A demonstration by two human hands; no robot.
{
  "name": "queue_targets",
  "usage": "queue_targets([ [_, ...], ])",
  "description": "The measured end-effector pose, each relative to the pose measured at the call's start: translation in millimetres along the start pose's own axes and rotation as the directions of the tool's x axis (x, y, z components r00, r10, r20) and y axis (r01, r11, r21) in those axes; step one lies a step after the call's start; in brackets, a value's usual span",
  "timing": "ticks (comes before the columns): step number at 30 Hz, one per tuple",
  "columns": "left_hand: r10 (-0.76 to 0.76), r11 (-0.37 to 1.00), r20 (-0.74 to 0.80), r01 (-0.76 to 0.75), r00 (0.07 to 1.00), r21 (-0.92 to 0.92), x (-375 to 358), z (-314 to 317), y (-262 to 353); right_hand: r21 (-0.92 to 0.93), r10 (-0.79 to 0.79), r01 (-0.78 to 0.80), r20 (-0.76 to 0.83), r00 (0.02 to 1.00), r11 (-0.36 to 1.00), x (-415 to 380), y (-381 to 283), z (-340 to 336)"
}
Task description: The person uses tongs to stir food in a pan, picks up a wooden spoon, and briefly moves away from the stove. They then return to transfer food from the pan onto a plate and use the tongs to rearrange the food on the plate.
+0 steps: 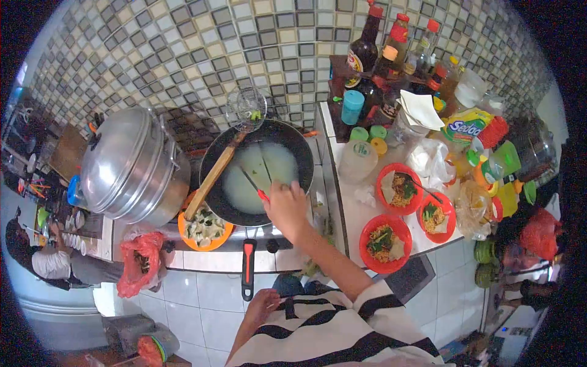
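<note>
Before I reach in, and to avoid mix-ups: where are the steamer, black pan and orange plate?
Steamer (116,159): head view, its domed lid.
Black pan (244,215): head view, inner wall below the liquid.
Orange plate (225,237): head view, lower right rim.

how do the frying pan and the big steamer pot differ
The frying pan is dark inside, while the steamer pot is shiny silver. The frying pan is uncovered, showing cloudy liquid; the steamer pot has its domed lid on. The frying pan is shallow, whereas the steamer pot is tall. Both are round and stand side by side near the tiled wall.
</note>
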State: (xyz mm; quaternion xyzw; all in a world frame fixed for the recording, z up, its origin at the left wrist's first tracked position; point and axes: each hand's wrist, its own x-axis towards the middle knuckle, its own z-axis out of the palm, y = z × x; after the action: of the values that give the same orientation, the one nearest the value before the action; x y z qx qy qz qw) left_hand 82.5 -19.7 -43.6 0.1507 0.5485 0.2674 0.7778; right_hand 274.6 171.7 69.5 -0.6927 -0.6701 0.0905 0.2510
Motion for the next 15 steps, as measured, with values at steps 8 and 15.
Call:
queue_targets([
  [8,0.041,0.988,-0.029,-0.045,0.999,-0.149,-6.0,-22.8,-7.8,-0.337,0.172,-0.145,0.051,0.984,0.930,45.4,-5.8,93.3],
  [15,0.044,0.989,-0.104,-0.058,0.994,-0.137,-14.2,-23.2,0.0,-0.345,0.229,-0.187,0.085,0.970,0.920,49.1,-11.4,77.5],
])
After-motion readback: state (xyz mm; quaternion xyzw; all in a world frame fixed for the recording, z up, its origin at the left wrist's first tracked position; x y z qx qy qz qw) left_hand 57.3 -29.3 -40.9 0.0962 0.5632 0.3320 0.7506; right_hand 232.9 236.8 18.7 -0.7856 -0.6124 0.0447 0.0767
